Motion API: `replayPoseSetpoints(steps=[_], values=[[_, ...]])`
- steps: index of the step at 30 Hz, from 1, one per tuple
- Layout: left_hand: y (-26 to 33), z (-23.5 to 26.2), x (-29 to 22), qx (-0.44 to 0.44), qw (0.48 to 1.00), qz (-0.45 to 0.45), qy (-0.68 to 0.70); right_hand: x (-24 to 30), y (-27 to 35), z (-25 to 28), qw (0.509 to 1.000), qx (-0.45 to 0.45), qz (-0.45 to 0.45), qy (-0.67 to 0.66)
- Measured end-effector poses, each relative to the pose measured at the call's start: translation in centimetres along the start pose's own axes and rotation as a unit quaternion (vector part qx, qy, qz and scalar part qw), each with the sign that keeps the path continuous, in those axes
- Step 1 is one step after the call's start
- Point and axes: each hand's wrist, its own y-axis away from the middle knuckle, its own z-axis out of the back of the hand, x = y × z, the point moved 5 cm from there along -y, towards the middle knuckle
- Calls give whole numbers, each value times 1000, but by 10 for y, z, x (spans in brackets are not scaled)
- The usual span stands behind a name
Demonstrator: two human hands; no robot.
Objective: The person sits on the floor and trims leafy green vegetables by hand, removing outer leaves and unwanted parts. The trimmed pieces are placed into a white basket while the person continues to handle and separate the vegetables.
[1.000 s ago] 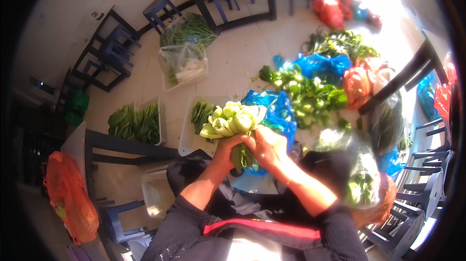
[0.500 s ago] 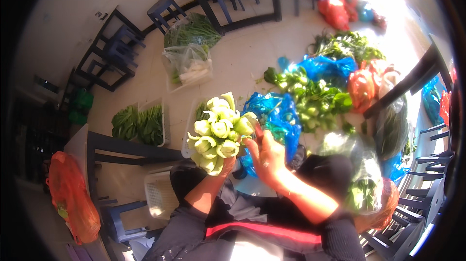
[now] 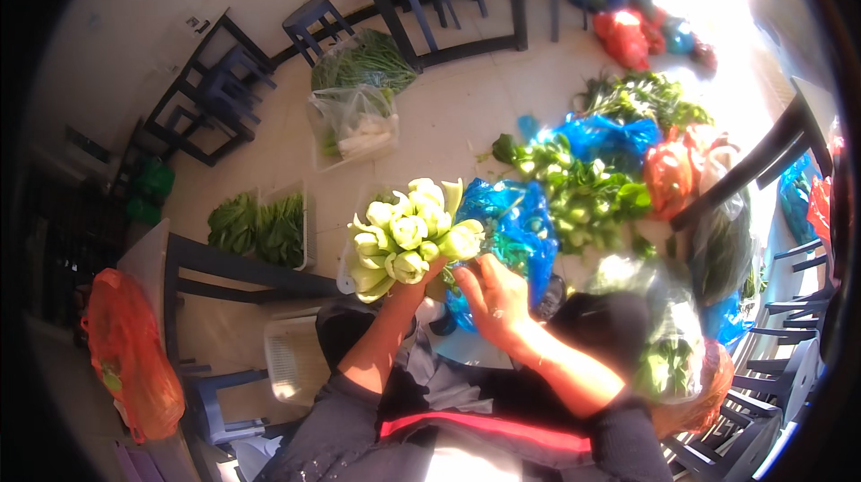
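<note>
Bunch of greens [image 3: 408, 233] is up off the floor in the left hand [image 3: 425, 276], which is closed round it from below, pale bases up. Right hand [image 3: 500, 303] is just beside it, fingers half curled; can't tell if it's pinching a leaf. Probably light, crisp, bruises easily, so I'd grip the gathered middle. Blue bag [image 3: 534, 226] beside it, leafy pile [image 3: 583, 186] beyond.

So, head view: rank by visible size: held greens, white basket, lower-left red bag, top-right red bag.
1. Lower-left red bag and held greens: too alike to rank
2. White basket, partly hidden
3. Top-right red bag
</note>
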Motion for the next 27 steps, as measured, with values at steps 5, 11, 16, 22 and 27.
replayPoseSetpoints(steps=[5,11,16,22,27], values=[[-2,4,-9,22,994,23,102,-11,3,13,996,38,74,20],[-1,6,-8,8,989,15,147,-10,-13,33,969,-23,189,160],[9,35,-13,-23,982,58,177,-14,-29,64,984,-99,112,101],[11,15,2,63,997,10,44,-46,-28,35,963,40,-182,-196],[10,0,5,124,983,58,119,-31,-26,38,991,102,-53,-63]])
